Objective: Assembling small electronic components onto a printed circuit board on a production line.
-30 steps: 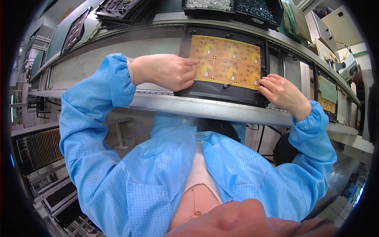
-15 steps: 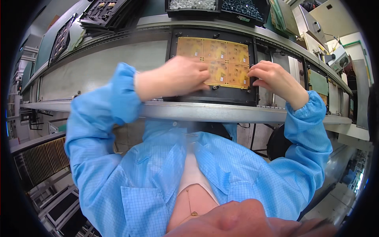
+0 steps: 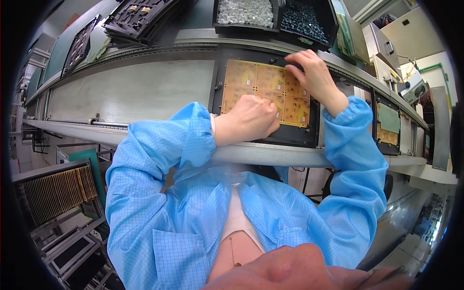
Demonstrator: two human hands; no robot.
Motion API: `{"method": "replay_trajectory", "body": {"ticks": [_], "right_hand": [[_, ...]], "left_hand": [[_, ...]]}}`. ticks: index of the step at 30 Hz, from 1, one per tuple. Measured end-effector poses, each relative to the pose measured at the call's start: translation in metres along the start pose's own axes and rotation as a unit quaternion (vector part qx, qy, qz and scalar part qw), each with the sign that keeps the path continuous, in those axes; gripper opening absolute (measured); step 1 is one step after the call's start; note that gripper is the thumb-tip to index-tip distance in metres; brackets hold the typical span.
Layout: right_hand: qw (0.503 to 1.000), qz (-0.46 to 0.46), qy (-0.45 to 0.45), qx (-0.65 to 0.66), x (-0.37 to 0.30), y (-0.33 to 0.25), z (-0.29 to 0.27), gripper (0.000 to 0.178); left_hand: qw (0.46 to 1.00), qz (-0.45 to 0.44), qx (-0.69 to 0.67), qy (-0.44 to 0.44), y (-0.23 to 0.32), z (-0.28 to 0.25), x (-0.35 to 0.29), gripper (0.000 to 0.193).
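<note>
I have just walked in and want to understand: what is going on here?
A person in a blue coat is working on a yellow circuit-board panel in a black frame. The left hand is curled over the panel's lower part, its grip hidden. The right hand is half open near the frame's far edge.

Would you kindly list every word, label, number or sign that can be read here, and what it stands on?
No text can be read.
White labels on the yellow circuit boards: too small to read.
Triangular signs on the boards: outline only, details too small.
Small label on the front of the black bin: too small to read.
</note>
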State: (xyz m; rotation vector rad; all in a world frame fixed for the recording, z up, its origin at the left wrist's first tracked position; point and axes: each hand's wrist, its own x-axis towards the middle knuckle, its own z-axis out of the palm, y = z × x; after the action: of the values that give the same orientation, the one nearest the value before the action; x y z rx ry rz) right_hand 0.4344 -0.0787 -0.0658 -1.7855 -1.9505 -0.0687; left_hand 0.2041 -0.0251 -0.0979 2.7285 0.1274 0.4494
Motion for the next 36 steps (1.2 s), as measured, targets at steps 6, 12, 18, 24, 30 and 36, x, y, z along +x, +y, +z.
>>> {"method": "replay_trajectory", "body": {"ticks": [6, 12, 18, 24, 30, 36], "right_hand": [[0.998, -0.009, -0.029, -0.05, 0.032, 0.009, 0.018, 0.012], [0.982, -0.011, -0.164, -0.096, 0.041, 0.007, 0.011, 0.011], [0.974, 0.133, -0.158, -0.089, 0.046, -0.011, 0.008, 0.014], [0.955, 0.225, -0.189, -0.041, 0.054, -0.017, 0.008, 0.019], [0.969, 0.231, -0.073, 0.057, 0.024, -0.01, 0.019, 0.021], [0.974, 0.193, -0.007, 0.121, -0.054, 0.004, -0.034, 0.021]], "left_hand": [[0.998, -0.03, -0.021, -0.06, 0.002, 0.0, 0.009, 0.034], [0.994, -0.041, -0.031, -0.096, 0.0, -0.006, 0.015, 0.037], [0.994, -0.034, -0.029, -0.098, 0.002, -0.006, 0.016, 0.036], [0.995, -0.029, -0.029, -0.095, 0.001, -0.006, 0.015, 0.037], [0.992, 0.002, -0.067, -0.103, -0.007, -0.01, 0.01, 0.031], [0.996, 0.065, -0.022, 0.053, -0.074, -0.077, -0.021, 0.027]]}}
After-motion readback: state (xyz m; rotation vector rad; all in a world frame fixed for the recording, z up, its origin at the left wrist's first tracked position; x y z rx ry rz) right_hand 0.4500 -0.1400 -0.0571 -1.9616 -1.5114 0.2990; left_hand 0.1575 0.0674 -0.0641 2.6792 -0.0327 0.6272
